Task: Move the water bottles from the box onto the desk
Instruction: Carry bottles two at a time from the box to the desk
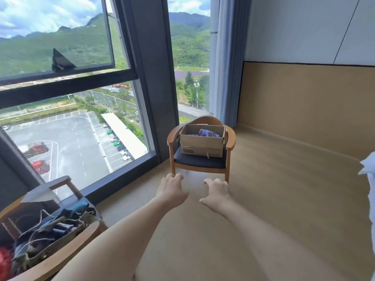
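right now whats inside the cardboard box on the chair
A purple-labelled water bottle lies on its side inside the cardboard box on the chair. The box's front wall hides the bottom, so any further bottles cannot be counted.

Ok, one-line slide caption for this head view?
Both empty hands, left and right, reach toward a brown cardboard box holding purple-labelled bottles on a wooden armchair.

High-rise room: armchair, curtain (mountain view).
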